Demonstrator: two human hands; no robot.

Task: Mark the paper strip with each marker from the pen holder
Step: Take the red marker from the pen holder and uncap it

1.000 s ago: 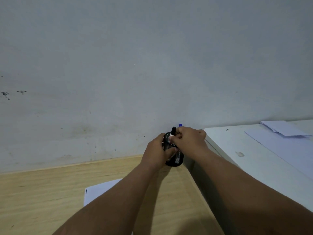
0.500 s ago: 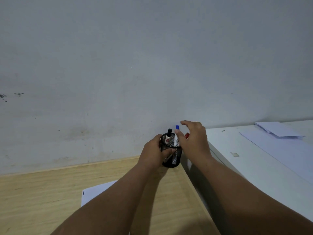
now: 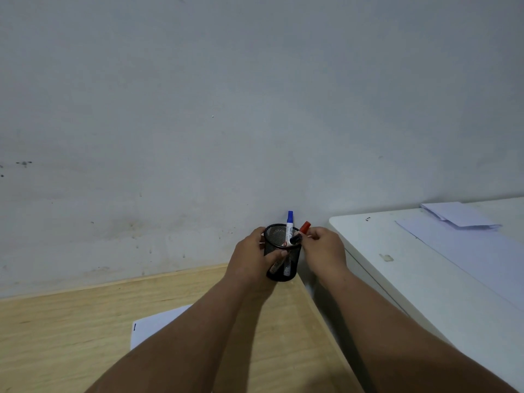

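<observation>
A black mesh pen holder stands at the far right corner of the wooden table, against the wall. My left hand wraps around its left side. A blue-capped marker, a red-capped marker and a black-capped marker stick out of it. My right hand is at the holder's right rim, fingertips pinched at the red marker. A white paper strip with a small dark mark at its left end lies on the table, partly hidden by my left forearm.
A white table stands to the right, slightly higher, with a large sheet and folded papers on it. A grey wall rises directly behind the holder.
My right hand let go of the black marker, which dropped back into the holder, then shifted right and closed its fingertips at the red marker. The left hand kept holding the holder.
</observation>
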